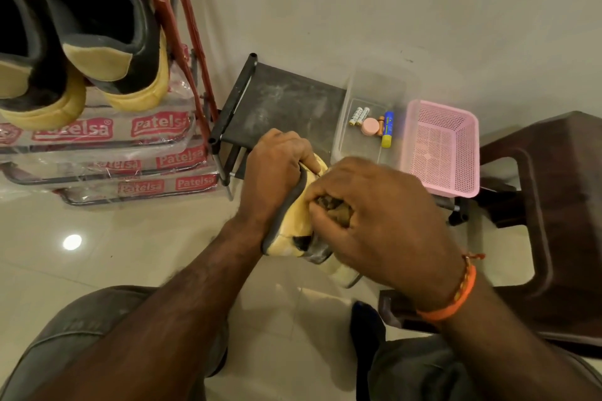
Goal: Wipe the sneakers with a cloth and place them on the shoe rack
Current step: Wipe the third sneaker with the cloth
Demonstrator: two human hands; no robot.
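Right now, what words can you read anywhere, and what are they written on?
"Patelsa": red labels repeated on the clear plastic wrap around the shoe rack shelves.
Batteries in the clear plastic box: print too small to read.
Blue and yellow tube: print too small to read.
Sneakers on the rack: white tag, nothing legible.

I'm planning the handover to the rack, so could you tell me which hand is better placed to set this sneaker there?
Left, probably. The left hand already grips the sneaker and is on the shoe rack side, while the right hand holds the cloth.
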